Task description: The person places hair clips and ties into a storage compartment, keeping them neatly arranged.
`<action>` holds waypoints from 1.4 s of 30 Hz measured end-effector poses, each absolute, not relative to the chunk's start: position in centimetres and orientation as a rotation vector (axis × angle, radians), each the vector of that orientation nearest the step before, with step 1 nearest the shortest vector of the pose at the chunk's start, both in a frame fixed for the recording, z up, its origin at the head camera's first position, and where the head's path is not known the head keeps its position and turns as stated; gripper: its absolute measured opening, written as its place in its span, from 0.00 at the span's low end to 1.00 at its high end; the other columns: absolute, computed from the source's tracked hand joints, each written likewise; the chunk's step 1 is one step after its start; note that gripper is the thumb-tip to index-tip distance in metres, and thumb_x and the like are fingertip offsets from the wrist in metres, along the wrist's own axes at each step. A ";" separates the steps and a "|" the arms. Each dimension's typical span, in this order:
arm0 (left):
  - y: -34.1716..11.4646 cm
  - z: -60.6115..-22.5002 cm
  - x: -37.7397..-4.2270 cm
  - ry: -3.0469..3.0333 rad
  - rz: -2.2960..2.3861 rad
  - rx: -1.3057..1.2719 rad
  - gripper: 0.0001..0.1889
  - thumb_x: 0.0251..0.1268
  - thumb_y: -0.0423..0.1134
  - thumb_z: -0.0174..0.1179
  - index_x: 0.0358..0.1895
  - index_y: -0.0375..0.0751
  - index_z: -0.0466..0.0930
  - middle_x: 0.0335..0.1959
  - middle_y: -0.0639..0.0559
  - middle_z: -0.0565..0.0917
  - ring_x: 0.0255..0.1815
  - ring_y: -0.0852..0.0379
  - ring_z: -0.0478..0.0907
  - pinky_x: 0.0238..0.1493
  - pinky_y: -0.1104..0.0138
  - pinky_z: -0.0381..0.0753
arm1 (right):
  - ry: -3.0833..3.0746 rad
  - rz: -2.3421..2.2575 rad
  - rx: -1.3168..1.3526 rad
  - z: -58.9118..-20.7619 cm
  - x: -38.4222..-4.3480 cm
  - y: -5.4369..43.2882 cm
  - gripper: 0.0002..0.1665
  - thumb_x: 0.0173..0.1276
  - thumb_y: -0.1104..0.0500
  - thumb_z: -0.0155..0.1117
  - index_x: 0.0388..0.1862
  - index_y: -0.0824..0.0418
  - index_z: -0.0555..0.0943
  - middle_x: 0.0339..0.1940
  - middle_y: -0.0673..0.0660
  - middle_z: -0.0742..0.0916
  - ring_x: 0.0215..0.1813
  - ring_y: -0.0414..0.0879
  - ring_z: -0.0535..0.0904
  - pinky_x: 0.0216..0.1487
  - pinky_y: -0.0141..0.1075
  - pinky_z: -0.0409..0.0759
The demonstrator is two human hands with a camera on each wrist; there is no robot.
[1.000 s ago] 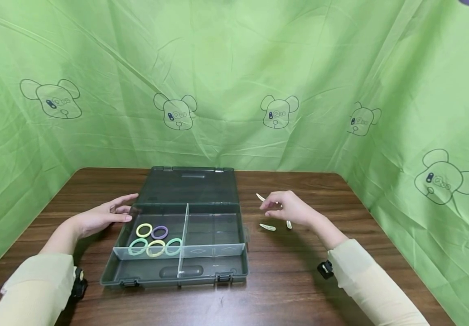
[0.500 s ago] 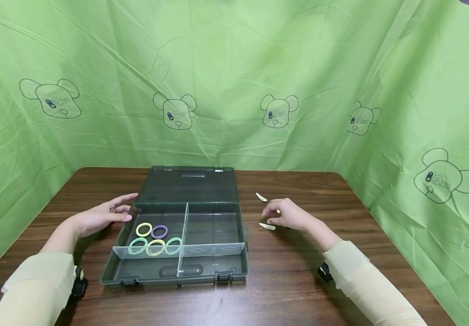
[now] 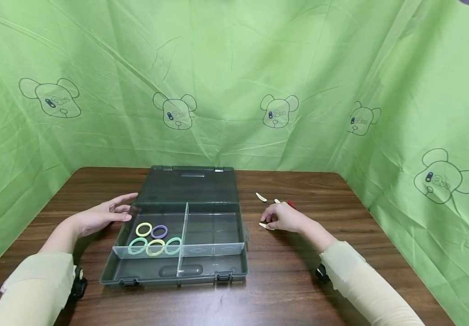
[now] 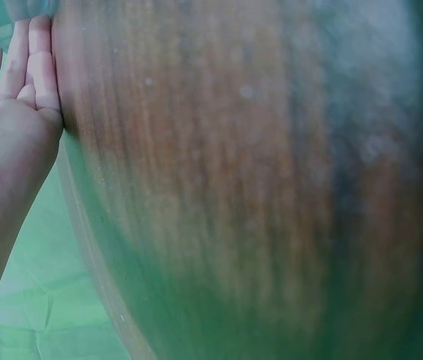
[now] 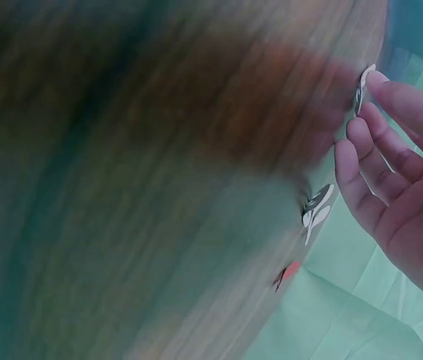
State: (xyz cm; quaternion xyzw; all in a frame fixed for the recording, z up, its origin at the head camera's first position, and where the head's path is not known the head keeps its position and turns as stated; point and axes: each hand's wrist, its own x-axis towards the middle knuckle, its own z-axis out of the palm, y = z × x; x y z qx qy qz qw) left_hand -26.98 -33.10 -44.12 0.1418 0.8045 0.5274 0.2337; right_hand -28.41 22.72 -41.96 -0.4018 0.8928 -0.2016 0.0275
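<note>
An opened grey translucent compartment box [image 3: 214, 250] lies on the table, several hair ties in its rear left compartment, including a purple one [image 3: 159, 232] and a yellow one [image 3: 143, 230]. Against the box's left edge rests my left hand [image 3: 97, 218], its fingers fairly straight, also visible in the left wrist view. To the right of the box, my right hand [image 3: 285, 218] pinches a white hair clip [image 5: 361, 88] between thumb and fingers, low over the table. Behind that hand lie a white hair clip [image 3: 261, 197], another partly covered one [image 3: 277, 201], and something red [image 3: 291, 205], partly hidden.
The box's lid [image 3: 191, 185] lies folded back towards the rear. Clear dividers [image 3: 214, 249] split the box into compartments. A green curtain [image 3: 226, 81] surrounds the wooden table [image 3: 299, 280] at the back and sides.
My right hand has moved down and nearer to the front, onto the closest white clip. The red thing and a white clip behind it have come into sight. The left hand stays put.
</note>
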 end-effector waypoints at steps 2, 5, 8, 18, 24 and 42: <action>-33.1 -44.1 -27.0 2.208 1.447 0.387 0.40 0.68 0.38 0.54 0.76 0.48 0.40 0.68 0.31 0.59 0.60 0.63 0.65 0.65 0.41 0.49 | 2.762 -0.613 -1.236 -42.0 -28.4 22.7 0.08 0.52 0.66 0.72 0.32 0.59 0.84 0.24 0.50 0.83 0.29 0.42 0.77 0.31 0.29 0.73; -33.1 -44.1 -27.0 2.204 1.449 0.388 0.40 0.68 0.38 0.54 0.76 0.48 0.39 0.68 0.31 0.59 0.60 0.62 0.65 0.65 0.41 0.49 | 2.766 -0.607 -1.238 -42.2 -28.4 22.7 0.08 0.51 0.66 0.72 0.32 0.58 0.84 0.24 0.49 0.83 0.27 0.39 0.76 0.30 0.27 0.71; -33.1 -44.1 -27.0 2.200 1.454 0.389 0.40 0.68 0.38 0.54 0.76 0.48 0.39 0.68 0.31 0.59 0.59 0.63 0.65 0.65 0.41 0.49 | 2.766 -0.616 -1.221 -42.2 -28.3 22.6 0.08 0.52 0.66 0.72 0.31 0.58 0.84 0.23 0.48 0.83 0.26 0.37 0.75 0.29 0.27 0.72; -33.0 -44.2 -26.9 2.176 1.472 0.370 0.41 0.67 0.38 0.55 0.76 0.48 0.39 0.70 0.29 0.54 0.70 0.37 0.50 0.65 0.38 0.45 | 2.737 -0.638 -1.220 -42.4 -28.3 22.6 0.08 0.54 0.66 0.70 0.32 0.56 0.84 0.22 0.47 0.82 0.28 0.37 0.75 0.32 0.29 0.72; -33.1 -44.2 -26.7 2.166 1.474 0.369 0.41 0.67 0.39 0.55 0.76 0.49 0.38 0.71 0.28 0.51 0.72 0.34 0.41 0.64 0.34 0.41 | 2.691 -0.661 -1.231 -42.5 -28.4 22.4 0.09 0.54 0.67 0.70 0.33 0.56 0.84 0.23 0.47 0.82 0.28 0.37 0.75 0.33 0.30 0.72; -33.1 -44.2 -27.0 2.169 1.487 0.388 0.41 0.67 0.38 0.55 0.76 0.48 0.38 0.70 0.28 0.52 0.72 0.34 0.43 0.65 0.36 0.42 | 2.612 -0.787 -1.192 -42.5 -28.7 22.8 0.07 0.58 0.66 0.68 0.34 0.55 0.85 0.24 0.45 0.83 0.30 0.33 0.74 0.36 0.29 0.74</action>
